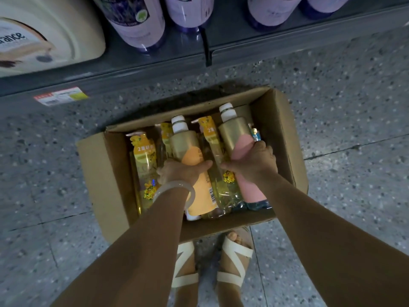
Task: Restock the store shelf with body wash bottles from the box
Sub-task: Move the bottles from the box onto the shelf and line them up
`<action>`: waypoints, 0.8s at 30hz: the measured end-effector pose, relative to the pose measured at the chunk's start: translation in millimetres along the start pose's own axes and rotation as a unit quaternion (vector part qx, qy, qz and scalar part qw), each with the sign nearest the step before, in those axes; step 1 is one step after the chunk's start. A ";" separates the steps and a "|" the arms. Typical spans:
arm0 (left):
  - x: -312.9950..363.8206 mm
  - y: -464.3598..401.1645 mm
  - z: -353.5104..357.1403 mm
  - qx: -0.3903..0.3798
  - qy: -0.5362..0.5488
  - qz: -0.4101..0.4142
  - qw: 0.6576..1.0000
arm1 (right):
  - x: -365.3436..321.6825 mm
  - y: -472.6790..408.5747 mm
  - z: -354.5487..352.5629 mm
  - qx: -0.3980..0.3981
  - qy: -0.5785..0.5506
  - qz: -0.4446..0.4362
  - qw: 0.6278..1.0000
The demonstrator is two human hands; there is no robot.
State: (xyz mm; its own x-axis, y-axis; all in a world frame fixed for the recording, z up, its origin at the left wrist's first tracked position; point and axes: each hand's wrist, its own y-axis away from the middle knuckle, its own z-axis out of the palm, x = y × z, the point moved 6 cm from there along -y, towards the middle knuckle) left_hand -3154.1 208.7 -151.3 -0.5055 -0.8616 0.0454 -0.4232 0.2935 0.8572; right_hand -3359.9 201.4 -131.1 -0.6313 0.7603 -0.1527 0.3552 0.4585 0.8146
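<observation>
One cardboard box [115, 173], two gold-topped bottles (orange [190, 156], pink [238, 138]), four purple shelf bottles [139, 23]

Purple bottles [141, 23] on the shelf [243, 41] — tops cut off.

Open cardboard box [104, 173] on floor just below shelf [155, 63]. Inside, lying flat: gold/orange bottle [188, 147], white cap twd shelf; gold/pink bottle [234, 134] beside it, same way. Clear yellow bottles [141, 160] btwn and left of them.
</observation>
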 end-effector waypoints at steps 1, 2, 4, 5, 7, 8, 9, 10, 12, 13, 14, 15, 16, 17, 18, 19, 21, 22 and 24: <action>-1.2 0.5 -0.1 -0.005 0.012 0.003 1.000 | 2.1 0.6 -0.1 -0.005 -0.019 0.012 1.000; -2.1 3.0 -0.3 -0.007 0.026 0.006 1.000 | 4.8 2.4 0.7 -0.013 -0.037 0.024 0.999; -3.7 11.0 -0.7 0.002 0.054 0.016 0.998 | 11.6 9.0 3.7 -0.027 -0.074 0.044 0.996; -4.8 16.3 -0.2 0.006 0.070 0.023 0.997 | 15.9 14.0 4.9 -0.027 -0.090 0.051 0.994; -6.0 30.2 0.7 0.002 0.116 0.048 0.992 | 23.9 26.0 4.9 -0.009 -0.120 0.051 0.991; -6.0 39.4 0.1 -0.004 0.135 0.060 0.989 | 26.8 33.1 3.7 -0.001 -0.140 0.045 0.989; -6.9 46.8 -1.2 -0.009 0.151 0.072 0.986 | 28.6 40.8 1.9 0.002 -0.167 0.038 0.985; -8.1 54.5 -2.9 -0.017 0.168 0.081 0.982 | 29.8 48.8 -0.6 0.000 -0.200 0.031 0.979; -9.4 70.1 -8.5 -0.033 0.203 0.091 0.974 | 30.4 64.8 -8.3 -0.017 -0.268 0.021 0.963; -8.5 78.8 -13.0 -0.037 0.216 0.097 0.971 | 29.1 72.9 -13.8 -0.028 -0.299 0.015 0.954; -6.6 88.6 -18.6 -0.037 0.224 0.104 0.968 | 26.9 80.8 -19.9 -0.038 -0.324 0.009 0.945; -3.8 99.6 -24.7 -0.036 0.232 0.112 0.966 | 23.4 89.6 -27.3 -0.044 -0.344 0.001 0.938; 0.2 111.3 -31.3 -0.036 0.237 0.120 0.963 | 20.0 97.7 -34.5 -0.047 -0.360 -0.007 0.932; 5.1 123.8 -38.0 -0.036 0.244 0.128 0.961 | 15.8 106.9 -43.3 -0.046 -0.374 -0.015 0.926; 10.8 136.8 -45.3 -0.033 0.249 0.139 0.958 | 11.3 117.4 -53.2 -0.046 -0.389 -0.022 0.920; 16.6 149.9 -53.5 -0.028 0.253 0.151 0.955 | 6.4 127.9 -64.1 -0.044 -0.406 -0.033 0.912; 27.9 178.0 -69.7 -0.025 0.261 0.169 0.950 | -2.2 149.3 -90.0 -0.028 -0.425 -0.065 0.902; 33.3 193.8 -79.1 -0.023 0.262 0.180 0.948 | -6.0 160.2 -103.0 -0.021 -0.419 -0.079 0.904; 44.6 226.0 -100.1 -0.009 0.262 0.205 0.943 | -13.9 185.3 -130.2 -0.012 -0.407 -0.092 0.909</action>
State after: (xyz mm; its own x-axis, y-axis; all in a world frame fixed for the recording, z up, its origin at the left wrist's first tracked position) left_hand -3197.0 195.2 95.8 -0.1803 -0.7651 0.6182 -0.2572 0.6433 0.7211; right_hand -3375.1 215.9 94.8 0.0431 0.7644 -0.6433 0.2742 0.6102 0.7433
